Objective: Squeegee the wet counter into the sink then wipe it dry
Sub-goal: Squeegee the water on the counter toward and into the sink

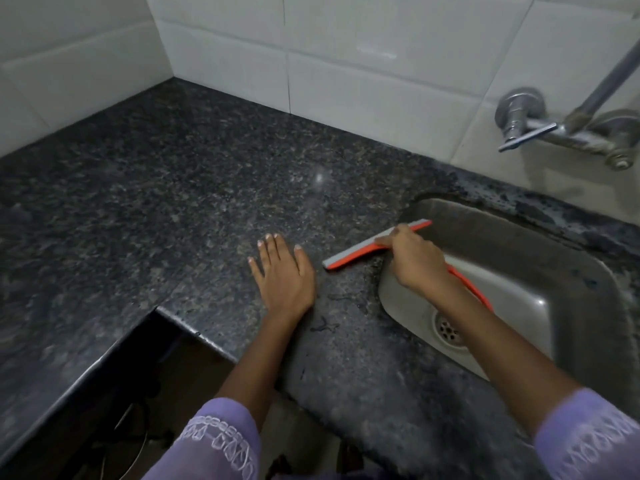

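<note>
An orange squeegee (353,252) with a grey blade lies across the left rim of the steel sink (540,292), its blade end on the dark speckled granite counter (173,202). My right hand (415,261) is shut on the squeegee's handle, which runs back under my wrist over the sink basin. My left hand (282,271) rests flat on the counter just left of the blade, fingers spread, holding nothing. Small streaks of water (325,325) show on the counter near the sink's front left corner.
A chrome wall tap (540,129) sticks out above the sink at the right. White tiled walls (346,64) meet in a corner behind the counter. The counter has an L-shaped front edge (180,323) with a dark gap below it. The sink drain (448,332) is open.
</note>
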